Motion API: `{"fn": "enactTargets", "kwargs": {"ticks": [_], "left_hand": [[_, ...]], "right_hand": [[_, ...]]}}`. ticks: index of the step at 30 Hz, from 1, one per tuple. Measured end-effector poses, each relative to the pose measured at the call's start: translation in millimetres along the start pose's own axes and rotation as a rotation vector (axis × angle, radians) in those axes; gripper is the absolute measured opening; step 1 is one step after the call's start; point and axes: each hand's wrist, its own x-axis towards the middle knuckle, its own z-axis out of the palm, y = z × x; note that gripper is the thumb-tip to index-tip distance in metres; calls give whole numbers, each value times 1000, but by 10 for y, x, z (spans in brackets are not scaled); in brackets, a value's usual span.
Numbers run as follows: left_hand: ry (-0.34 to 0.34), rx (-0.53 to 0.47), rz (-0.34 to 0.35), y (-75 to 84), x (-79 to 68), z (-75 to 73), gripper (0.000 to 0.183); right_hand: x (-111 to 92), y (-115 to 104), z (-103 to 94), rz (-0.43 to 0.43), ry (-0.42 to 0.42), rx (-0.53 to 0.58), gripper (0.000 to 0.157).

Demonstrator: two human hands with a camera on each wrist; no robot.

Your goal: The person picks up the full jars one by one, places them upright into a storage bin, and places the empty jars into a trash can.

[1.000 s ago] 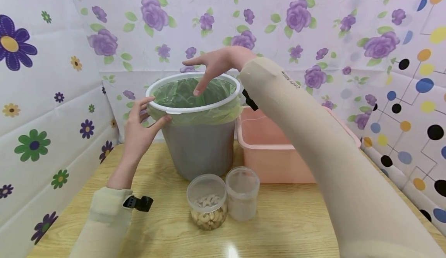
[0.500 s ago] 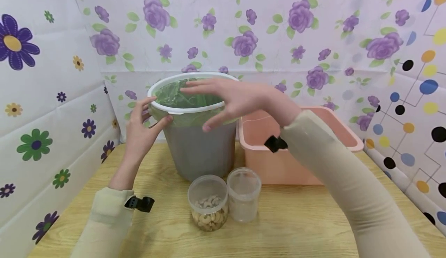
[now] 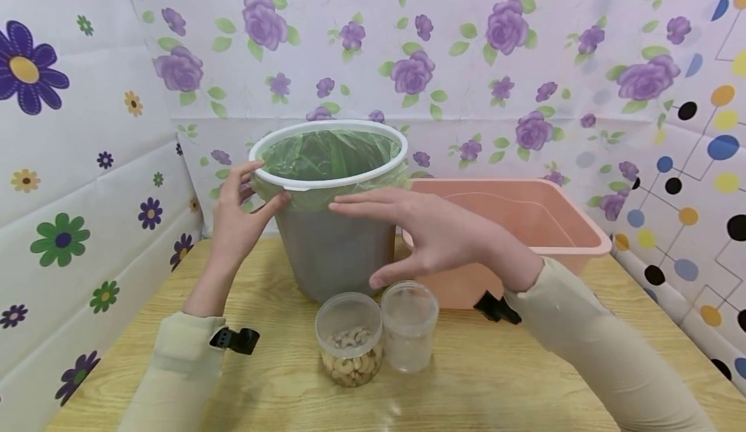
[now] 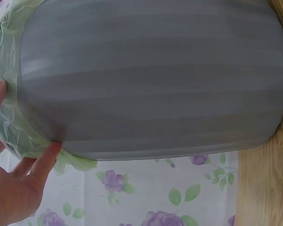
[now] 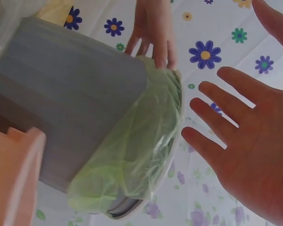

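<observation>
Toward the near edge of the surface (image 3: 484, 380), about midway between its sides, two clear jars stand side by side: a jar of cashews (image 3: 350, 367) and, to its right, a second jar (image 3: 408, 338). Beyond and above them the right hand (image 3: 428, 228) hangs in the air, its grip released and holding nothing; the fingers reach leftward, straight and spread, with the thumb well below them, and the right wrist view shows it apart from the bin. The left hand (image 3: 235, 221) has its grip round the left front of the bin's top, thumb on the front and fingers over the side. That grey bin (image 3: 335, 244) stands upright near the far edge, left of the middle. Its lining looks largely done: the green bag (image 3: 303, 153) hangs inside and folds down outside, with the white ring (image 3: 329, 184) seated on top. What seems left is minor: the right wrist view shows a dark, uncovered strip by the ring, perhaps wanting a tug. Just right of the bin, along the far edge, sits the peach tub (image 3: 574, 249).
</observation>
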Motion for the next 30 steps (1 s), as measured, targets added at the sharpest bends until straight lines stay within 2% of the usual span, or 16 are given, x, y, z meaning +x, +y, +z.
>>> {"fn": "enactTargets", "kwargs": {"ticks": [7, 13, 20, 26, 30], "left_hand": [[-5, -2, -19, 11, 8, 13, 67], [0, 1, -15, 2, 13, 20, 66], [2, -2, -16, -5, 9, 16, 66], [3, 0, -18, -8, 4, 8, 66], [0, 0, -22, -5, 0, 2, 66]], "right_hand": [[-231, 39, 243, 5, 18, -21, 89], [-383, 135, 448, 76, -58, 12, 88], [-456, 267, 673, 99, -137, 26, 90], [-502, 342, 793, 206, -241, 34, 93], [-524, 386, 853, 225, -286, 23, 94]]}}
